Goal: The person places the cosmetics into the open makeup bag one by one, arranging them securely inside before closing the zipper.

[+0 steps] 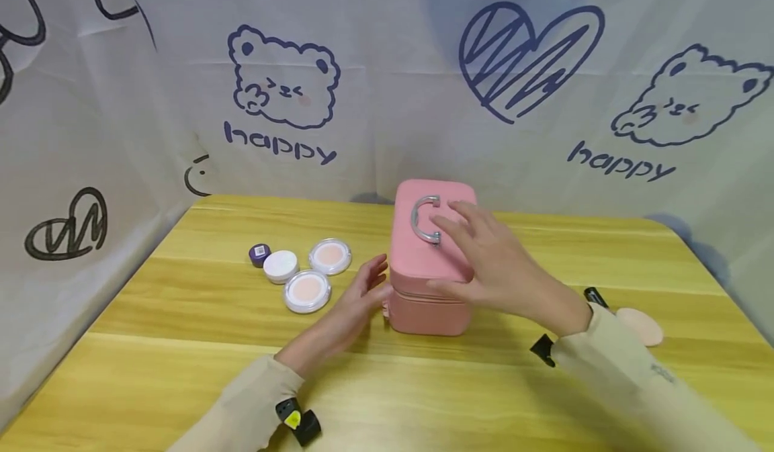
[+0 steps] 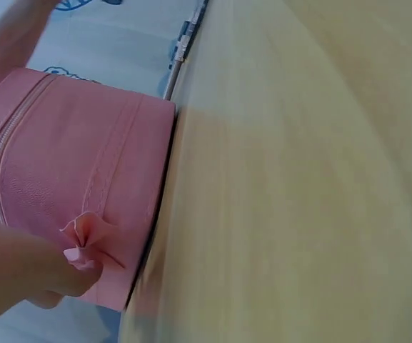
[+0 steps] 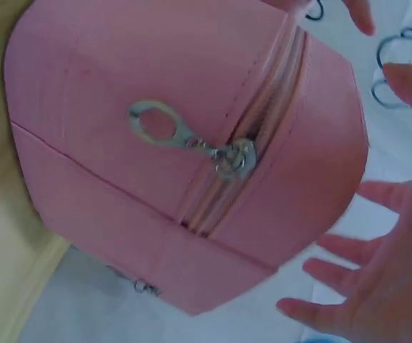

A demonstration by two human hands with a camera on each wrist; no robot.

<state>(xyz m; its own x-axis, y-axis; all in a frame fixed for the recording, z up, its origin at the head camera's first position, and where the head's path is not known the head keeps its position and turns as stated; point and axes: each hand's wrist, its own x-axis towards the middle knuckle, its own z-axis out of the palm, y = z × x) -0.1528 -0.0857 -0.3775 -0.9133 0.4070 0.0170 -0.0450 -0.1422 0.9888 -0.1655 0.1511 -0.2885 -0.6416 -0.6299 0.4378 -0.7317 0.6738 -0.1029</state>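
A pink vanity case (image 1: 431, 314) with a silver handle (image 1: 414, 220) stands upright on the table, its lid down. My right hand (image 1: 502, 264) is spread over the lid's right side, thumb toward the front and fingers toward the handle. In the right wrist view, a silver zipper pull (image 3: 156, 125) hangs from the zipper. My left hand (image 1: 353, 307) is at the case's left side, fingers extended. A small pink bow (image 2: 88, 232) on the case shows just beside the left thumb in the left wrist view.
Left of the case sit two round compacts (image 1: 307, 291) (image 1: 330, 256), a white-lidded jar (image 1: 281, 266) and a small purple pot (image 1: 259, 255). To the right lie a black tube (image 1: 595, 297) and a pale puff (image 1: 639, 326). A printed cloth (image 1: 399, 103) hangs behind the table.
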